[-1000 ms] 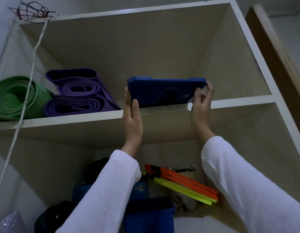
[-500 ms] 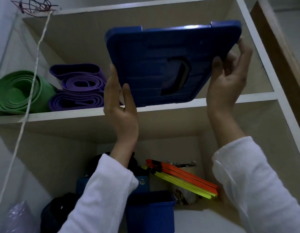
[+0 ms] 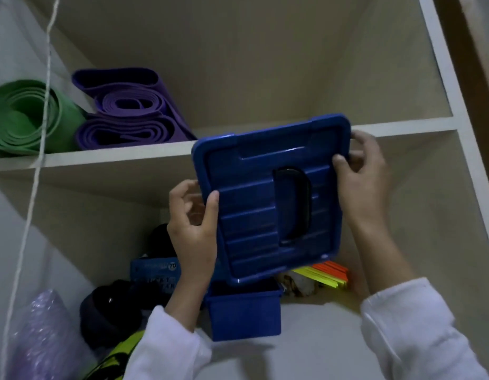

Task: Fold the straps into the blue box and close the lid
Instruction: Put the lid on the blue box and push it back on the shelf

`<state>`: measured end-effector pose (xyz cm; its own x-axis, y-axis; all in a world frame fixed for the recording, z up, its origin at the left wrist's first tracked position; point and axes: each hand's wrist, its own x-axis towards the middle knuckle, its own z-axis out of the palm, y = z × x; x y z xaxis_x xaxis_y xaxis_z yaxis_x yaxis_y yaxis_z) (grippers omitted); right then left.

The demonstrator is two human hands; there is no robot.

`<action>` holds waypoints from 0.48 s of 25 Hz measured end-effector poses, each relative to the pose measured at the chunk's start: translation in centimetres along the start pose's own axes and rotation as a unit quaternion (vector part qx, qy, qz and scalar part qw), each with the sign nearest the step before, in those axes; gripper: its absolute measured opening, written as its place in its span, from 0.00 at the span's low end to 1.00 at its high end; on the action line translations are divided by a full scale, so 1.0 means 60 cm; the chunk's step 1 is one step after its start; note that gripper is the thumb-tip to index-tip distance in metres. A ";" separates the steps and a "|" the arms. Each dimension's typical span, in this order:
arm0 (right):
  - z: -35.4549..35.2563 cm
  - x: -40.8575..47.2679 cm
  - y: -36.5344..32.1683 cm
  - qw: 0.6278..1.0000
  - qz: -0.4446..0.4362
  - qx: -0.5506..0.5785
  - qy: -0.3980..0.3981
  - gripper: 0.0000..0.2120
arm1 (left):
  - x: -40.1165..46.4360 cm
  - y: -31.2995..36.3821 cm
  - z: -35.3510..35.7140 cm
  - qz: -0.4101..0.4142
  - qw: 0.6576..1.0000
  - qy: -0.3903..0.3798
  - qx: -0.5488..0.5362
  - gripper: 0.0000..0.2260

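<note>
While the lid is gripped at its side edges by the left hand and right hand, it is held just above the blue box; closing remains undone, and straps cannot be seen inside.

Ribbed blue lid tilted above open blue box.

Upper shelf carries green mat beside purple mat.
</note>
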<state>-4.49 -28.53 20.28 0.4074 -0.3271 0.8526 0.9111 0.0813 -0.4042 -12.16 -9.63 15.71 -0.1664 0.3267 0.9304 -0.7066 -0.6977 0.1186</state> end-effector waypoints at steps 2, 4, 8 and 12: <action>0.001 -0.010 0.035 0.997 0.040 -0.044 -0.040 0.16 | -0.013 -0.021 -0.015 -0.087 0.994 -0.070 -0.006 0.14; 0.004 -0.020 0.070 0.991 0.070 -0.088 -0.070 0.16 | -0.016 -0.037 -0.025 -0.166 0.978 -0.124 0.000 0.13; 0.019 -0.039 0.134 0.973 0.123 -0.135 -0.141 0.17 | 0.017 -0.054 -0.027 -0.299 0.935 -0.191 -0.016 0.09; 0.034 -0.048 0.186 0.959 0.156 -0.141 -0.191 0.18 | 0.036 -0.076 -0.017 -0.336 0.869 -0.351 0.089 0.14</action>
<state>4.63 -24.78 13.98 0.7001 0.0458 0.7126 0.7095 -0.1565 -0.6871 -10.01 -5.09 16.79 0.7483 0.2722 0.6049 -0.3542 -0.6071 0.7113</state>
